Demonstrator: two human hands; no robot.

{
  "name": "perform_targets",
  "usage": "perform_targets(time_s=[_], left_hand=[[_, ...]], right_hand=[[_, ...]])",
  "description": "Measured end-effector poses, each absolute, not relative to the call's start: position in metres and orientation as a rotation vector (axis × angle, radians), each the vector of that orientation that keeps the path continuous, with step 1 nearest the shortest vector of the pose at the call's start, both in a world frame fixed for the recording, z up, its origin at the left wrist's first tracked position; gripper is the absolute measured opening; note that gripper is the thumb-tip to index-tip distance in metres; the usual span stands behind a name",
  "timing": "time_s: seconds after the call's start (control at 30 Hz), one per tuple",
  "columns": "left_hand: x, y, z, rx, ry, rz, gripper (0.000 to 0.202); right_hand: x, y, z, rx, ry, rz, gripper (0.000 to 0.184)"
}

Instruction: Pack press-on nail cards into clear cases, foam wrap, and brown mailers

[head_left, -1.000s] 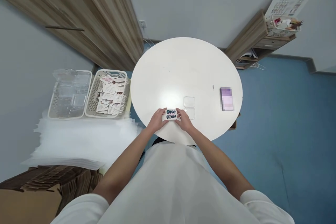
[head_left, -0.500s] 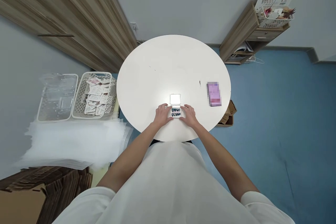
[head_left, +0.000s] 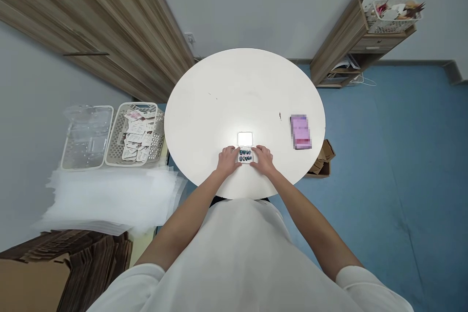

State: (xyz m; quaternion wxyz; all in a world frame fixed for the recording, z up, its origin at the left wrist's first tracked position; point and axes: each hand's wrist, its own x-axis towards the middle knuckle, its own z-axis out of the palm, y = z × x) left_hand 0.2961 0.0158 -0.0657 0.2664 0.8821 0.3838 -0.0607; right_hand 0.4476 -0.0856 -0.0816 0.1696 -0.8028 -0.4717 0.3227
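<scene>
A small clear-and-white press-on nail case lies on the white oval table with its lid raised on the far side. Two rows of dark, glossy press-on nails fill its near half. From the left, my left hand grips the case, thumb at the near corner and index finger at the far one. Mirroring it, my right hand holds the opposite side the same way. The undersides of the fingers are hidden.
A blurred purple phone-like item lies on the table's right. To the left stand a basket of printed packets, a clear plastic bin and white foam sheets. A cardboard box sits on the floor at right.
The view has shifted slightly, so the surroundings sit a little further right. Both hands stay on the nail case, and the case has not visibly moved on the table.
</scene>
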Motion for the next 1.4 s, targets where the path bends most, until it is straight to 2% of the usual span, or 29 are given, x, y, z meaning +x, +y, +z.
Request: perform_targets(time_s=[0.27, 0.43, 0.6, 0.67, 0.87, 1.03, 1.4], left_hand=[[0.283, 0.003, -0.072, 2.076, 1.086, -0.013, 0.069], [0.281, -0.008, -0.077, 1.747, 1.168, 0.062, 0.055], [0.283, -0.013, -0.074, 1.552, 1.155, 0.164, 0.027], [0.28, -0.016, -0.07, 1.481, 1.123, 0.194, 0.022], [0.264, -0.027, -0.057, 1.207, 1.159, 0.32, 0.037], [0.254, -0.031, -0.044, 1.009, 1.076, 0.323, 0.043], [0.256, -0.037, -0.03, 0.96, 0.967, 0.286, 0.042]], right_hand=[[0.439, -0.096, -0.079, -2.127, -1.071, 0.998, 0.066], [0.432, -0.102, -0.083, -1.896, -0.664, 1.171, 0.068], [0.43, -0.099, -0.083, -1.83, -0.534, 1.23, 0.056], [0.43, -0.1, -0.08, -1.804, -0.541, 1.253, 0.051], [0.424, -0.109, -0.067, -1.624, -0.537, 1.305, 0.048], [0.423, -0.119, -0.052, -1.457, -0.53, 1.35, 0.047], [0.442, -0.115, -0.044, -1.368, -0.327, 1.407, 0.04]])
